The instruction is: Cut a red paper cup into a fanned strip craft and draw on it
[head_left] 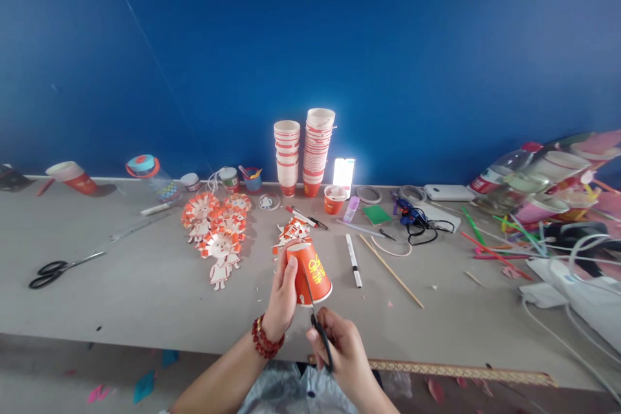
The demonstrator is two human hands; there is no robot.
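A red paper cup [317, 275] with yellow lettering is held tilted, its rim toward me, by my left hand [285, 284], which is wrapped round its left side. My right hand [339, 339] grips black-handled scissors [321, 339]. Their blades point up along the cup's wall; whether they have cut into it I cannot tell. Just behind the cup lies a heap of cut red-and-white paper pieces [294, 233]. To the left are several paper figures [220, 252] with fringed orange-red manes.
Two tall stacks of paper cups [287, 155] stand against the blue wall beside a lit phone [344, 173]. A marker [354, 261] and a wooden stick [392, 272] lie right of the cup. More scissors [61, 268] rest far left. Cables and a power strip [572, 291] crowd the right.
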